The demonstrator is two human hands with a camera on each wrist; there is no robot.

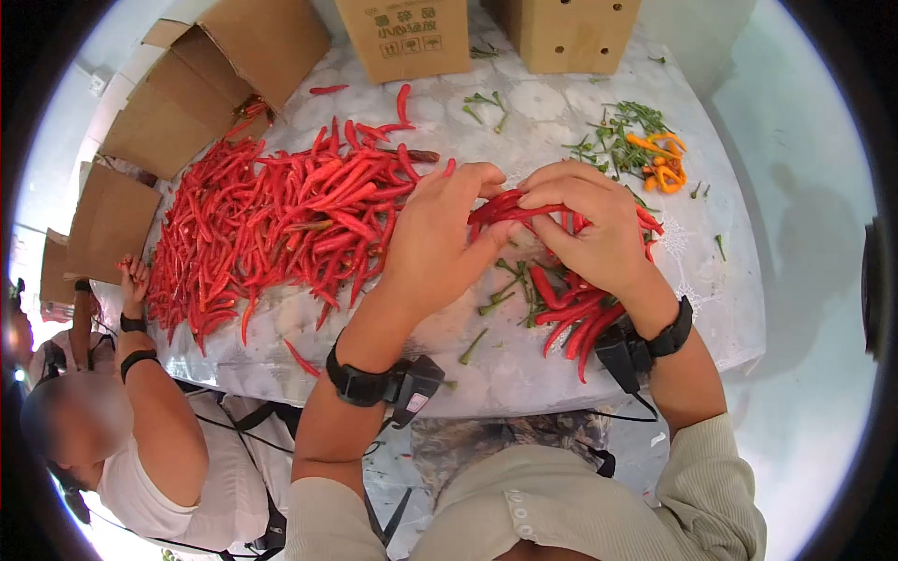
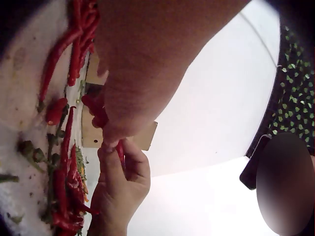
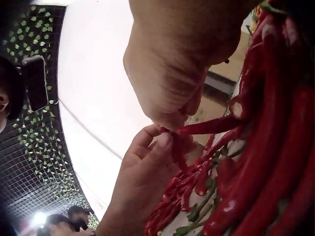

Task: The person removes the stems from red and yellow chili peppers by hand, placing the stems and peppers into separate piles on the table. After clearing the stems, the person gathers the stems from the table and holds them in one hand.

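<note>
Both hands meet over the table with red chili peppers (image 1: 505, 208) between them. My left hand (image 1: 430, 238) grips these chilies, its thumb along the near side. From the other side my right hand (image 1: 599, 229) pinches a chili between thumb and fingers. In the left wrist view a red chili (image 2: 94, 109) shows beside the left hand, and the right hand (image 2: 120, 184) pinches close by. The right wrist view shows the left thumb and fingers (image 3: 152, 147) at a chili. Below my right hand lies a small heap of red chilies (image 1: 585, 313), with loose green stems (image 1: 500, 290) beside it.
A large pile of red chilies (image 1: 271, 210) covers the left of the table (image 1: 706, 309). Orange peppers (image 1: 669, 168) and green stems (image 1: 636, 122) lie at the back right. Cardboard boxes (image 1: 412, 47) stand behind. Another person (image 1: 168, 439) sits at the left.
</note>
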